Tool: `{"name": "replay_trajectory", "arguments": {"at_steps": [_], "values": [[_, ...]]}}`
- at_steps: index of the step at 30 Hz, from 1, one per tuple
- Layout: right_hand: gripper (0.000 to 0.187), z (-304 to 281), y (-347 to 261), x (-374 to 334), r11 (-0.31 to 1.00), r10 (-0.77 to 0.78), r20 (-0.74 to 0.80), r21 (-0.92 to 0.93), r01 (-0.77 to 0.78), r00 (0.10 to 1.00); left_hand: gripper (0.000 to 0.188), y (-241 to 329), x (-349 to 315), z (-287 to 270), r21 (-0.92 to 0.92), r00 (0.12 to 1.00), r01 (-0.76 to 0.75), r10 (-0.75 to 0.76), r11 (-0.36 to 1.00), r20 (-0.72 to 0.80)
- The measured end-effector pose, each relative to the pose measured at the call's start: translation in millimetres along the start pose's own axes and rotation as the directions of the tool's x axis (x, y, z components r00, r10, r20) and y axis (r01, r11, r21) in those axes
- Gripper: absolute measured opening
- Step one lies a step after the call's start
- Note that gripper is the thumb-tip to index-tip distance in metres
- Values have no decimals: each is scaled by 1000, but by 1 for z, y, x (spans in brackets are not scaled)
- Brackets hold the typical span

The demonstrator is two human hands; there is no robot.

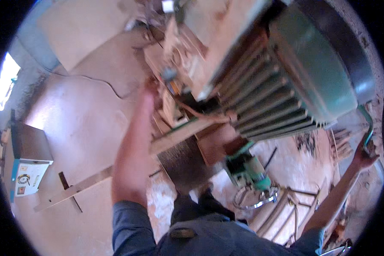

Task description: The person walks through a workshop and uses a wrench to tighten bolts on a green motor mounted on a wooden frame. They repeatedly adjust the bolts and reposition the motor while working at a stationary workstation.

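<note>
A big green electric motor (269, 85) with cooling ribs and a dark end cover fills the upper right. My right hand (365, 158) is closed around a curved green handle (368, 123) beside the motor's dark end. On the other side, my left arm reaches forward. My left hand (152, 90) is smeared by motion, near the edge of a cluttered worktop with wood scraps (179, 53) and small tools. Its fingers cannot be made out. Below that hand, a long wooden board (89, 180) runs from the machine toward the lower left.
At the far left stands a box-shaped unit (32, 158) with a dial. A cable (94, 79) trails over the floor. Lower down are a smaller green motor (256, 173) and a metal frame (292, 209). Wood strips (341, 143) lie near my right arm.
</note>
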State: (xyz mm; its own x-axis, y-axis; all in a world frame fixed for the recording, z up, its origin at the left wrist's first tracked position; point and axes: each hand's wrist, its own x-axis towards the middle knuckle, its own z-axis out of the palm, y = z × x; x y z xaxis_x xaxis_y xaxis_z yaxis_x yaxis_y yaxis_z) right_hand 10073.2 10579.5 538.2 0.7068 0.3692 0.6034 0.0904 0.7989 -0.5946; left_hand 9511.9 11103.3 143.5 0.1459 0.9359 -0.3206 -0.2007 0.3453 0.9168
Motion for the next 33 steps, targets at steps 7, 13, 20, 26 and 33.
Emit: {"name": "replay_trajectory", "arguments": {"at_steps": [7, 13, 20, 26, 33], "values": [[23, 67, -22, 66, 993, 109, 181, -57, -100, 977, 40, 40, -24, 7, 251, 997, -78, 75, 965, 19], [42, 85, -9, 53, 966, -73, -64, -252, 54, 995, 62, 43, -25, 1, 256, 996, -55, 33, 965, 88], [59, 17, 0, 3, 999, 28, 49, -34, -26, 998, 57, 83, -51, 4, 194, 991, -126, 118, 973, 56], [54, 32, 10, -1, 998, -17, 41, -68, 20, 999, 48, 114, -88, 7, 23, 956, -292, 292, 956, 2], [40, 84, -1, 58, 955, -91, -39, -286, 76, 995, 34, 105, -199, 10, -93, 905, -418, 405, 904, -129]]}}
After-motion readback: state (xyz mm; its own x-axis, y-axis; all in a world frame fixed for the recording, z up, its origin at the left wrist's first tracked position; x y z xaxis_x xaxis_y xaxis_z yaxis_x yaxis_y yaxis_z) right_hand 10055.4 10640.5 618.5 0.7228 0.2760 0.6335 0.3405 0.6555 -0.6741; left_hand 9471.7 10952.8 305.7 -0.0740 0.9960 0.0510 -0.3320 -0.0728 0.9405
